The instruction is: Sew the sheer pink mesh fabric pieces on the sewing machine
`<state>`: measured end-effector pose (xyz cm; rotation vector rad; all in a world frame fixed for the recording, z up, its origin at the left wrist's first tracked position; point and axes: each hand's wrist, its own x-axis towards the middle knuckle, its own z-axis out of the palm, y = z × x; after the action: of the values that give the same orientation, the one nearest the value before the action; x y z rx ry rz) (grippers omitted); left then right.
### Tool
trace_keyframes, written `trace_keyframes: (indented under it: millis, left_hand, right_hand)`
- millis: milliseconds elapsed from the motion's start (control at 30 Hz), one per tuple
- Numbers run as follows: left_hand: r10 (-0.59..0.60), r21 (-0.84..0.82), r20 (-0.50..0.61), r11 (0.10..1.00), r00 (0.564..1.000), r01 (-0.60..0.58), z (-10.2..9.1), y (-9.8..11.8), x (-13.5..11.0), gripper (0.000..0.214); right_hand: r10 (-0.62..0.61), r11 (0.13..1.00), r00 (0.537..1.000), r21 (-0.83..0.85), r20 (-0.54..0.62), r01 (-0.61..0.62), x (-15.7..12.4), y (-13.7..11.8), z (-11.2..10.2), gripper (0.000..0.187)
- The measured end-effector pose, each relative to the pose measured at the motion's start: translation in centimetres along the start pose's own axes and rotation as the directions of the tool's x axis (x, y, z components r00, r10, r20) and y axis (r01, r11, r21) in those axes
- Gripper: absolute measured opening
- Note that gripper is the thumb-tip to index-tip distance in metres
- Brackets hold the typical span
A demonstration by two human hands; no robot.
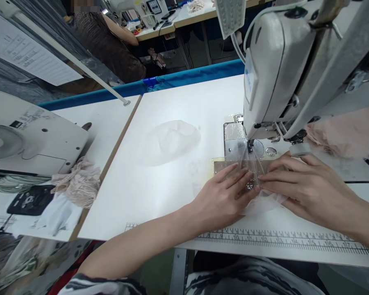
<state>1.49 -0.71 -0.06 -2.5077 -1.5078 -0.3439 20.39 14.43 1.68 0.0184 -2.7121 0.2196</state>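
A small piece of sheer pale fabric [263, 205] lies at the sewing machine's needle and presser foot [250, 146], its upper part running under the foot. My left hand [226, 198] rests flat on its left side, fingers stretched toward the needle plate [233, 143]. On the other side, my right hand [307, 188] pinches the fabric edge between thumb and fingers, just in front of the foot. The two hands nearly meet there. The fabric is so thin that its outline is hard to make out.
Another sheer piece [178, 141] lies left on the white table. Pink fabric [347, 131] is right of the machine head [270, 69]. A printed ruler [264, 237] follows the front edge. A second machine [33, 135] and ruffled fabric [80, 182] are left; a person [107, 45] sits beyond.
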Motion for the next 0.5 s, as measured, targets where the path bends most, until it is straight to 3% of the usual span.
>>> trace_keyframes:
  millis: [500]
  left_hand:
    - [-0.051,-0.034,0.039,0.998,0.998,0.052,0.23,-0.88,0.01,0.040]
  right_hand:
    - [-0.006,0.998,1.000,-0.058,-0.030,0.004,-0.06,0.36,0.51,0.035]
